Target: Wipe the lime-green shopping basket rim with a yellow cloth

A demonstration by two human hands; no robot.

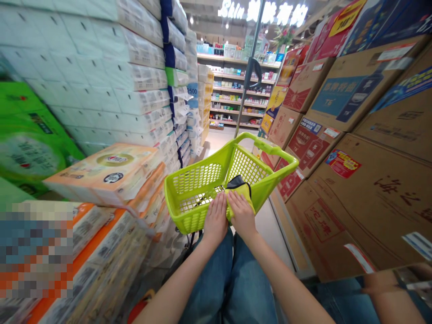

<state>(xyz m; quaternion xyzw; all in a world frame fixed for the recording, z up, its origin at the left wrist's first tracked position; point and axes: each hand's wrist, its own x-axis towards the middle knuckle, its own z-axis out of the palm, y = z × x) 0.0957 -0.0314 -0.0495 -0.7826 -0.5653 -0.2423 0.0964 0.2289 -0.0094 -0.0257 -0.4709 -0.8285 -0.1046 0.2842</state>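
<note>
Lime-green plastic mesh shopping basket (266, 146), open-topped, with a raised rim, seen in the head view directly in front of the person. Folded yellow-green fabric item (240, 197), with a black flap (236, 182) on top, lying at the basket's near corner, partly over the rim. Left hand (216, 217): fingers slightly spread, laid flat on the near end of the basket, beside the fabric. Right hand (241, 215): fingers loosely together, resting flat on the fabric, not pinching. The two hands are just beside each other, above blue denim jeans (229, 279).

Left side: tall stacks of white-wrapped tissue packs (111, 76), with orange-and-cream packs (101, 175) lower down. Right side: stacked brown cardboard cartons (367, 193) with red print. Ahead: a thin metal pole (251, 58) and retail shelves of small boxed goods (239, 90). Lower right edge: a further hand (381, 283); whose, or whether reflected, cannot be told.
</note>
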